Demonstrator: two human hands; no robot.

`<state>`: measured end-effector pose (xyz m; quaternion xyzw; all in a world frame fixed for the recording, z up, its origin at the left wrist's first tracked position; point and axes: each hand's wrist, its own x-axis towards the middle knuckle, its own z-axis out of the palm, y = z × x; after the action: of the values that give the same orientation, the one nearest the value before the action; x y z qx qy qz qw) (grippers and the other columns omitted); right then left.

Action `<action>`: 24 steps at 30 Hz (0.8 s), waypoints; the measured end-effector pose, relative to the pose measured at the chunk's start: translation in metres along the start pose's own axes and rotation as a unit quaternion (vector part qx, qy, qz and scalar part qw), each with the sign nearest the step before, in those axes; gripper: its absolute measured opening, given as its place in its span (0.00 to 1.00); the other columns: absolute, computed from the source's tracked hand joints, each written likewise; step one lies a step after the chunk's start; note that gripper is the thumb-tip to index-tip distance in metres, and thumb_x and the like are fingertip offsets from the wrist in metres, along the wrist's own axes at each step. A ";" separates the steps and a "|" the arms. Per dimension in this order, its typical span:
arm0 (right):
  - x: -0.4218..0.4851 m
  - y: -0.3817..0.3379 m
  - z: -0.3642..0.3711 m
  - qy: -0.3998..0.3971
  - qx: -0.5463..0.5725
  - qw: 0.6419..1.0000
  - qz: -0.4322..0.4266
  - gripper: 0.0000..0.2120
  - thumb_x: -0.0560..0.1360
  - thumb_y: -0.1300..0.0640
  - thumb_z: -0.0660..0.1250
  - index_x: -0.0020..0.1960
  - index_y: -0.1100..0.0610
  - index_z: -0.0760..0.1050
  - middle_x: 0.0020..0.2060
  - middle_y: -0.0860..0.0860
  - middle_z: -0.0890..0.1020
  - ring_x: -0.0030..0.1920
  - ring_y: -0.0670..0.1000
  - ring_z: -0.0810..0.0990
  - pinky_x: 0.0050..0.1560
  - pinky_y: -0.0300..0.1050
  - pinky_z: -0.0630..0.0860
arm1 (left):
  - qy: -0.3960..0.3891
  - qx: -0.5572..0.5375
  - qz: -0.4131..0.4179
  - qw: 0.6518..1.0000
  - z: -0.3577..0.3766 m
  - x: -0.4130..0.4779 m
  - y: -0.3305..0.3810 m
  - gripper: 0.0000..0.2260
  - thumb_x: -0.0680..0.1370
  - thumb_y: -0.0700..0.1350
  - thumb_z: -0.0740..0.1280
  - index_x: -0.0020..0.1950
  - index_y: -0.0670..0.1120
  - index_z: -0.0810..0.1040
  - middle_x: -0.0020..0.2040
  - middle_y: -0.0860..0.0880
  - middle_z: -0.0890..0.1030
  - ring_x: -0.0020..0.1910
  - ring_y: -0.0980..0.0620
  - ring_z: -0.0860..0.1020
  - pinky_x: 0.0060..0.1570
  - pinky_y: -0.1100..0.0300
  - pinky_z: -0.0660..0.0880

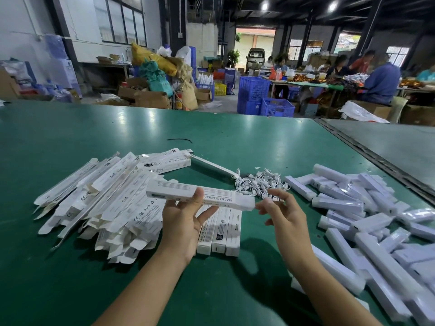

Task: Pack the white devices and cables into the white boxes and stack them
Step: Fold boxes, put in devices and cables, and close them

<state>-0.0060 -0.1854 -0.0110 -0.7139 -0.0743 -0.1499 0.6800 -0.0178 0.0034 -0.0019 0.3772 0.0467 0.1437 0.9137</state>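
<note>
Now the left hand [183,222] grips the sideways box [219,197]; the right hand [287,217], fingers loose, is beside its right end.

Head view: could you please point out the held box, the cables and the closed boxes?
held box [226,199]: head view, printed side face.
cables [259,183]: head view, pile's middle.
closed boxes [220,234]: head view, middle box's top.

The green table [235,137] carries a heap of flat boxes [101,198] at left and three closed boxes [231,231] side by side near the centre. A tangle of cables [261,182] lies just beyond them, with a pile of devices [367,212] at right. A black wire [179,140] lies farther off. A grey table [388,147] adjoins at far right.
</note>
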 end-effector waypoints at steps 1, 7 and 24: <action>-0.002 -0.003 0.001 -0.023 0.014 1.000 0.001 0.07 0.79 0.55 0.66 0.56 0.48 0.74 0.42 0.50 0.86 0.40 0.48 0.82 0.41 0.44 0.74 | 0.000 0.001 -0.003 1.000 0.000 0.000 0.000 0.16 0.68 0.40 0.72 0.54 0.44 0.75 0.49 0.44 0.81 0.66 0.37 0.76 0.45 0.48 0.83; -0.010 -0.007 0.003 -0.191 0.094 0.977 0.031 0.20 0.75 0.40 0.64 0.66 0.40 0.72 0.54 0.46 0.84 0.28 0.55 0.80 0.28 0.40 0.70 | -0.037 0.027 -0.018 0.999 0.002 -0.005 -0.006 0.12 0.69 0.41 0.72 0.50 0.43 0.76 0.51 0.40 0.82 0.59 0.39 0.81 0.42 0.51 0.83; 0.039 0.035 -0.022 -0.178 -0.553 0.814 -0.004 0.27 0.81 0.37 0.50 0.75 0.48 0.63 0.77 0.49 0.61 0.77 0.53 0.58 0.71 0.55 0.62 | -0.016 0.004 -0.043 0.999 0.000 -0.001 0.001 0.12 0.69 0.44 0.72 0.50 0.44 0.76 0.45 0.44 0.85 0.45 0.47 0.85 0.38 0.53 0.83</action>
<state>0.0389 -0.2133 -0.0313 -0.9834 -0.1021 -0.0386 0.1451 -0.0188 0.0036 -0.0011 0.3804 0.0489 0.0977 0.9183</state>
